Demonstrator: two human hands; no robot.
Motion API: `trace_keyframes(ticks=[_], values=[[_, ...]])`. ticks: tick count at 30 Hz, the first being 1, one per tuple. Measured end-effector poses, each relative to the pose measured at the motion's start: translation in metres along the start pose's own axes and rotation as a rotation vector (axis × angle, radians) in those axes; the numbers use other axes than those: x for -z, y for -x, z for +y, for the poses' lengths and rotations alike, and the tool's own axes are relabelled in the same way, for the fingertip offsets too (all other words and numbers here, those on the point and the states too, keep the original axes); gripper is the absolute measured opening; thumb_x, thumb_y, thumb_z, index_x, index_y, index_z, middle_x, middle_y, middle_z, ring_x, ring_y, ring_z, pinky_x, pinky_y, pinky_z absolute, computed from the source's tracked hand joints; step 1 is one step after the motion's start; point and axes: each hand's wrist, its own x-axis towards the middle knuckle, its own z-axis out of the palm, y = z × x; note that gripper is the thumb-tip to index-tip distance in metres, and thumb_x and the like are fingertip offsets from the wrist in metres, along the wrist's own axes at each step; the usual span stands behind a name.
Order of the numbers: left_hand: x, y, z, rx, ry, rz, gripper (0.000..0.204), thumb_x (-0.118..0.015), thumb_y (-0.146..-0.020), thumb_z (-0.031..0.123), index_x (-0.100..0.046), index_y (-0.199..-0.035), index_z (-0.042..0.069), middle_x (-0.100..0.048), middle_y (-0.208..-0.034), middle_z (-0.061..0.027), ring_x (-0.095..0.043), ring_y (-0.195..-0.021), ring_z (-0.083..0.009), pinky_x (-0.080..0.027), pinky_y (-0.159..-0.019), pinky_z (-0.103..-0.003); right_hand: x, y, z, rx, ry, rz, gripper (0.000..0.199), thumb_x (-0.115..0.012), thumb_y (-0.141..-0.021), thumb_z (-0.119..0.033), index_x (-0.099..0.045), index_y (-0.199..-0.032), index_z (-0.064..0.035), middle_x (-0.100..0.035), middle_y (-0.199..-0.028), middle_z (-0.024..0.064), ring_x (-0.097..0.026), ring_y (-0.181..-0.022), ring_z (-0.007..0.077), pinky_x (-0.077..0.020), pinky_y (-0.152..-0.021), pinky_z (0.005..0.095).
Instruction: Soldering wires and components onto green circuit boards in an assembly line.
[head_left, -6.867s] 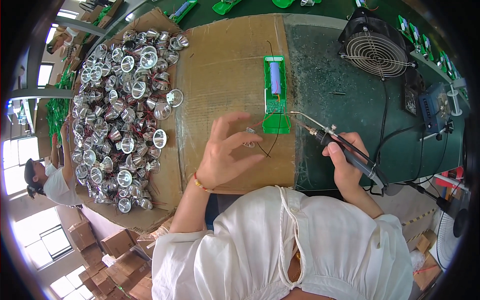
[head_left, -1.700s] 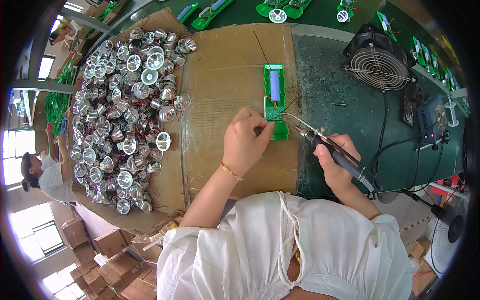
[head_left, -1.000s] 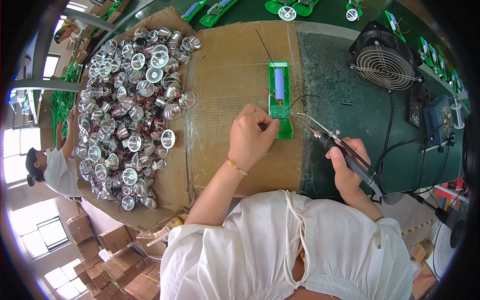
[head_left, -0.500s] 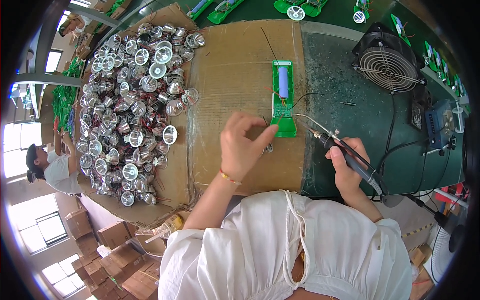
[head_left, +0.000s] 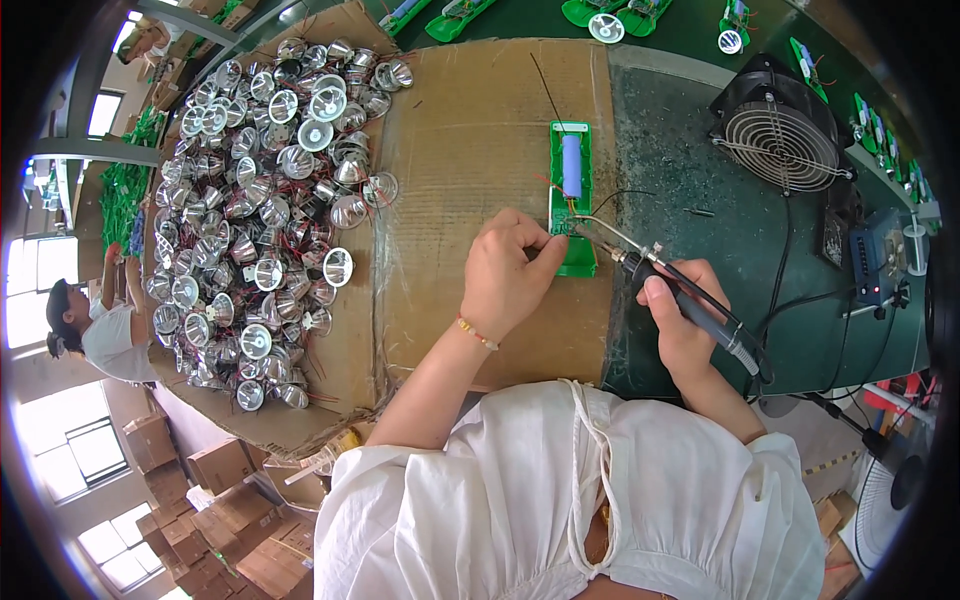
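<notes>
A long green plastic housing point(head_left: 577, 262) lies upright in my view on the cardboard, with a violet cylindrical battery cell point(head_left: 571, 166) and a small green circuit board in it. My right hand point(head_left: 684, 312) grips a soldering iron point(head_left: 690, 308) with a thin curved metal feed tube fixed along it. Its tip is at the circuit board. Thumb and fingertips of my left hand point(head_left: 512, 268) are pinched together at the board's left edge; what they hold is too small to make out. Thin red and black wires stick out around the housing.
Many silver reflector cups point(head_left: 268, 272) with wires are heaped at the left. A black fan with a wire grille point(head_left: 782, 148) and a blue soldering station point(head_left: 872, 262) stand at right. More green housings point(head_left: 462, 18) line the far edge. Another person point(head_left: 105, 325) works at far left.
My left hand has moved right and up to the board, its fingers closing into a pinch. The soldering iron has come left, its tip now at the board.
</notes>
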Motion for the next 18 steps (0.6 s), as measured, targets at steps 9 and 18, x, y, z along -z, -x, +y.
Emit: trace_keyframes(ticks=[9,18], values=[[-0.003,-0.002,-0.005,-0.012,0.030,-0.011,0.019,-0.066,-0.076,0.014,-0.061,-0.067,-0.001,-0.052,-0.072,-0.0057,-0.049,-0.059,-0.0134,-0.039,-0.053,-0.027,0.001,0.000,0.002,-0.077,0.029,-0.045,0.013,-0.061,-0.082,-0.009,-0.053,-0.086,0.0016,-0.058,-0.067,0.0068,-0.056,-0.059,0.0108,-0.0456,-0.056,0.0228],[-0.001,-0.002,-0.004,0.036,0.064,-0.004,0.019,-0.066,-0.076,0.013,-0.060,-0.066,-0.002,-0.052,-0.072,-0.0059,-0.050,-0.057,-0.0133,-0.039,-0.051,-0.027,0.014,0.008,0.001,-0.056,-0.069,0.051,0.015,-0.060,-0.082,-0.006,-0.051,-0.090,0.0025,-0.059,-0.072,0.0099,-0.057,-0.062,0.0121,-0.0462,-0.057,0.0229]])
